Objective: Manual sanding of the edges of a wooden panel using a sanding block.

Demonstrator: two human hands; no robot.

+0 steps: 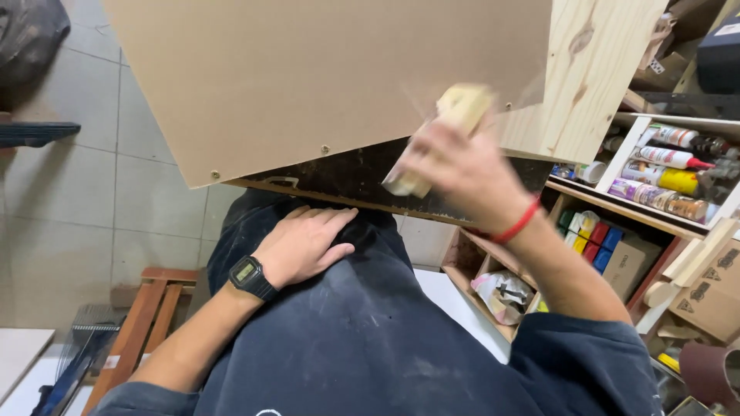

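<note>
Right hand (462,173) closed around wooden block (443,127), pressing it on lower edge of brown board (308,77), motion-blurred. Left hand (304,243) flat, empty, resting on dark sweatshirt (362,331). Board edge mid-rub; remaining stretch unclear.

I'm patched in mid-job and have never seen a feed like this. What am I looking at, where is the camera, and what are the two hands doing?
There is one picture, from a camera worn on a person's head, looking down over their dark sweatshirt. No machine: two bare hands. The right hand, with a red wristband, holds a pale wooden block against the lower edge of a brown hardboard panel that is screwed to a pine box. The block looks blurred, so it is probably moving. The left hand, wearing a black digital watch, rests flat on the person's thigh and holds nothing. To the right, shelves hold tubes and spray cans.
</note>
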